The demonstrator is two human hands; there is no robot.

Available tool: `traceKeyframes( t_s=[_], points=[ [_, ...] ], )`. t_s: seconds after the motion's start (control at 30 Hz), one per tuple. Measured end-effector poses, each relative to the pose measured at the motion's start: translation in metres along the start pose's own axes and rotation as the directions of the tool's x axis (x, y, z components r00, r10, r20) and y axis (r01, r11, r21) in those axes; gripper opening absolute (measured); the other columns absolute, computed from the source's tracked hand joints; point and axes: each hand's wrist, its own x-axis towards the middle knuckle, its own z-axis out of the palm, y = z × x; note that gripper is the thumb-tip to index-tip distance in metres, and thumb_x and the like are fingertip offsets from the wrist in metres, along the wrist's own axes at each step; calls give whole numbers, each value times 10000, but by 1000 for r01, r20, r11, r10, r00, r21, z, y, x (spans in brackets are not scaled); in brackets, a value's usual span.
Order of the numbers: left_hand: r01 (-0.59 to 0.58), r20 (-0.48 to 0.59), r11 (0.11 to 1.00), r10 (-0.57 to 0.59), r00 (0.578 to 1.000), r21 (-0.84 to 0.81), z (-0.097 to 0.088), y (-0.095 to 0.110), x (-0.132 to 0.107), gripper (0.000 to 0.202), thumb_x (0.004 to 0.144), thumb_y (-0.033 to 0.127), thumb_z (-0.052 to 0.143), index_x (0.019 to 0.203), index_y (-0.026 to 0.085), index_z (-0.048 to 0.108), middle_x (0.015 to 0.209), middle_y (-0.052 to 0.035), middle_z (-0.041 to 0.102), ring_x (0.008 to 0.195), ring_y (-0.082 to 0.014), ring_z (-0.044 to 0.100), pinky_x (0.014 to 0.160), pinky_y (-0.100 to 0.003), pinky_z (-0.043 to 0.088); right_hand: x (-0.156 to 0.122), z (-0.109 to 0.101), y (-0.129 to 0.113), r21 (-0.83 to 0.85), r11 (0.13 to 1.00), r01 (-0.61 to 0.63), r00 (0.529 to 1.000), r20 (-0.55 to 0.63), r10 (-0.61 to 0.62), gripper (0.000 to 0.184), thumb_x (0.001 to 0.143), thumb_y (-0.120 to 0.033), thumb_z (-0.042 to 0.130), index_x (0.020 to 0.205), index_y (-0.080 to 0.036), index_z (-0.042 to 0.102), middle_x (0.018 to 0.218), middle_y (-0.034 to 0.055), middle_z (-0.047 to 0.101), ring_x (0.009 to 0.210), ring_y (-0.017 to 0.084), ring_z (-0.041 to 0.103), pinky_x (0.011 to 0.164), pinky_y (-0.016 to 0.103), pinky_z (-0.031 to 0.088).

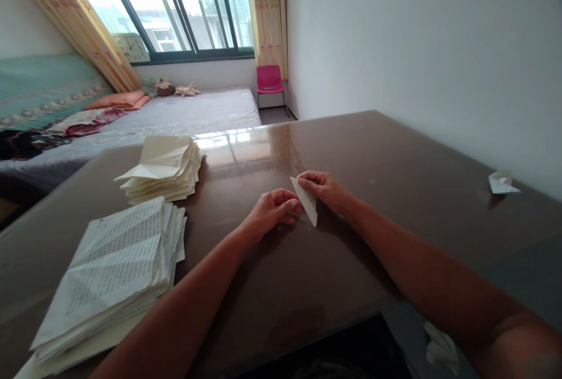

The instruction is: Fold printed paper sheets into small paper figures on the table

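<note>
My right hand [321, 186] pinches the upper end of a small folded paper [308, 202], holding it tilted just above the brown table [395, 156]. Faint print shows on the paper's right face. My left hand [276, 210] is beside the paper's left side, thumb and fingers apart and curved toward it. Whether the left fingertips touch the paper is hard to make out.
To the left lie a stack of printed sheets [118, 250] and, behind it, a stack of yellowish sheets [164, 162]. A folded white paper [503, 182] stands by the wall at right. Below the table edge is a pale crumpled piece [440, 347]. A bed [219, 106] and pink chair [269, 80] are beyond.
</note>
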Motion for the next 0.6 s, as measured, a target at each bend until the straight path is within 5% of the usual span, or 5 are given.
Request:
traceKeyframes(
  t_s=[0.3,0.6],
  points=[
    [20,-1,999,-20,1000,-32,2,1,2,390,675,426,767,875,127,617,804,-51,679,780,-156,653,606,-227,531,-2,10,3,187,977,-101,991,110,81,355,744,-507,682,856,-185,584,649,-41,567,528,89,484,506,218,396],
    [6,34,1000,-6,999,21,2,-2,4,401,675,424,763,910,136,612,848,-51,674,775,-148,647,582,-216,528,0,14,3,106,993,-52,999,-4,53,367,737,-522,671,829,-185,562,637,-50,535,521,82,442,483,214,361]
  ],
)
